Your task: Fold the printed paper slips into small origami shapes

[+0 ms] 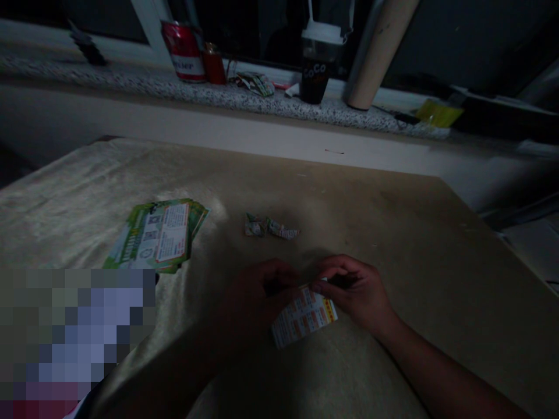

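A small printed paper card (pixel 303 319), white with orange blocks and a yellow-red edge, is pinched near its top by both hands above the table. My left hand (pixel 266 291), in deep shadow, is closed at the card's upper left. Thumb and fingers of my right hand (pixel 356 288) close on its upper right corner. Beyond the hands lie two small folded paper pieces (pixel 254 226), green and white, side by side. A fanned stack of green printed leaflets (pixel 151 235) rests to the left.
Pale cloth covers the table (pixel 393 233). A pixelated patch (pixel 87 331) hides the lower left. Along the granite sill (pixel 131 75) stand a red can (pixel 183 52), an orange-red container (pixel 213 65), crumpled wrappers (pixel 257 84), a CoCo cup (pixel 315 70), a cardboard tube (pixel 379 55) and a yellow packet (pixel 439 113).
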Motion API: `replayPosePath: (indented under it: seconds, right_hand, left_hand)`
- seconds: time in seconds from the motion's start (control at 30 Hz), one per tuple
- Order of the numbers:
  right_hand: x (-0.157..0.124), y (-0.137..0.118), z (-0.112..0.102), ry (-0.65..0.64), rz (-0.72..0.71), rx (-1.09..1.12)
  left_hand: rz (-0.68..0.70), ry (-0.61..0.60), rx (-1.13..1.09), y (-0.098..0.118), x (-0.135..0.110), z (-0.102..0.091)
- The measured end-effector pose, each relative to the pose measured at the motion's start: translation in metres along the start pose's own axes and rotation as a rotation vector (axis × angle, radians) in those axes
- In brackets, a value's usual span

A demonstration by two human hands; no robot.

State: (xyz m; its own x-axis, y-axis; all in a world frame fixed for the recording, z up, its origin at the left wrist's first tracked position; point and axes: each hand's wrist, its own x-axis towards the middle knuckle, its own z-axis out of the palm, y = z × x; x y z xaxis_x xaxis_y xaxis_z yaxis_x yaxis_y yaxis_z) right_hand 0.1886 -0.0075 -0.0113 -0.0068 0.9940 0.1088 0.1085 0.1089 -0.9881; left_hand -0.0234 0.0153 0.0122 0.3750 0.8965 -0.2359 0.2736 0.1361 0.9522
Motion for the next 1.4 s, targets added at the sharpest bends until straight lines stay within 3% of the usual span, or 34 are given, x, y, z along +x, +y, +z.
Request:
replayPosePath:
  seconds: [0.7,1.2,1.4]
  right_hand:
    - [0.0002,0.0008,0.0006,0.019,-0.004,0.028]
    - [0.0003,0.0026,0.0001,0.017,-0.050,-0.053]
    - [-0.0008,0.0066,0.0010,0.004,-0.049,-0.073]
  left_hand:
    - [-0.028,0.003,-0.023,0.0036,-0.0007,0.0013]
    - [0.022,0.024,0.230,0.0031,-0.0019,0.0026]
    - [0.006,0.018,0.151,0.0034,-0.0008,0.0008]
